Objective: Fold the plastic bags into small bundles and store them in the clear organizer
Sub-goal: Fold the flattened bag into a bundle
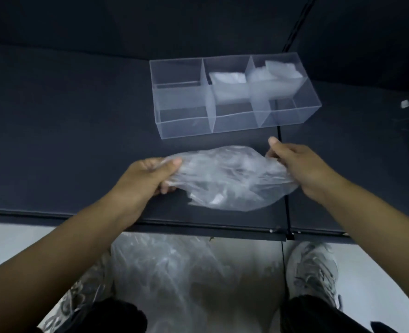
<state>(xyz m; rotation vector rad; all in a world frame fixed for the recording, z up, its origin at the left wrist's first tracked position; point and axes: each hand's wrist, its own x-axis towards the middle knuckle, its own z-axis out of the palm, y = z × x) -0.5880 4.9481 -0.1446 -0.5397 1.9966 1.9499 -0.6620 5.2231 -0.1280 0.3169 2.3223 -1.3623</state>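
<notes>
Stretching a crumpled, clear plastic bag (227, 179) low over the dark bench (66, 116), on the near side of the clear organizer (186, 123). Gripping its L end w/ left hand (148, 176), fingers curled round a bunched wad. Pinching its R end w/ right hand (297, 162), thumb out on top. Can't tell whether touching the bench at mid-span or hanging just above it.

Likely to handle as near-weightless, limp, slick film: no stiffness to keep a crease, apt to spring open & slide under the fingers. Best taken at corners or bunched ends, as here, then pressed flat on the bench before each fold. Unwise to tug hard, given such thin film.

In the organizer: one folded bundle (227, 79) in far-middle compartment, second folded bundle (278, 70) in far-right. No bags visible in far-left or anywhere in the near row.

Room: wide bare bench to L of the bag, only a narrow strip betw. bag & organizer. Front edge (198, 228) of bench close on near side, so little margin there before a slip to the floor. Seam (287, 217) in the bench under the bag's R end, a possible snag. Loose bags (165, 272) heaped on floor betw. the shoes (311, 272). Small pale obj. (405, 103) far R on bench, well apart, too blurred to ID.
</notes>
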